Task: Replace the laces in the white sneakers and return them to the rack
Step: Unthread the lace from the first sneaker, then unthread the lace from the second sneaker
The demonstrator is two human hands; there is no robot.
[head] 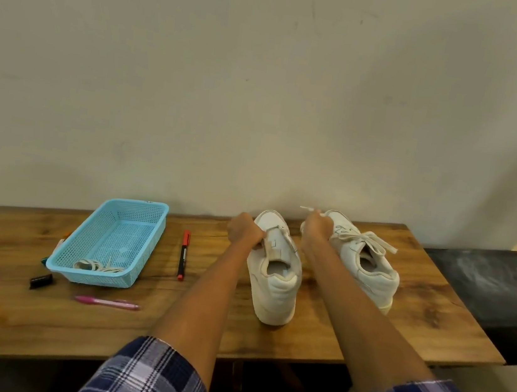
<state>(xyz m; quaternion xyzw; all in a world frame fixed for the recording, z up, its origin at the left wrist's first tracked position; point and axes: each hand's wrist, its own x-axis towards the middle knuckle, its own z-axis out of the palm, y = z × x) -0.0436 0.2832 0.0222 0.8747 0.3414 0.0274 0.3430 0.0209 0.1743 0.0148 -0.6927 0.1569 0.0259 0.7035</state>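
**Q:** Toward the desk's rear edge, right of centre, what does each hand hold?

**A:** The left hand (246,231) is curled round the tongue and eyelet flap of the nearer white leather sneaker (276,274), bracing it. The right hand (315,228) pinches the tip of a white flat lace (307,208), raised just above the knuckles. Which shoe that lace belongs to cannot be told; the fist hides its run.

**Q:** Where do the shoes lie relative to those grips?

**A:** The braced sneaker stands upright with its heel toward the desk's front edge and its toe near the rear edge, and it extends from the left hand back toward the person. The second white laced sneaker (362,259) stands just beside it, nearer the right edge, with its bow loosely tied; the right hand sits at its toe end.

**Q:** What could go wrong?

**A:** Judged from this view, a hard pull on the lace could tip or drag a sneaker if the brace slackens. A frayed tip may snag in an eyelet.

**Q:** And farther out?

**A:** More coiled white laces (93,265) lie in the pale blue perforated plastic basket (136,212) toward the left. A red-and-black marker pen (183,255) lies between basket and shoes, and a pink pen (106,302) lies nearer the front edge of the wooden desk (22,306). No rack is visible.
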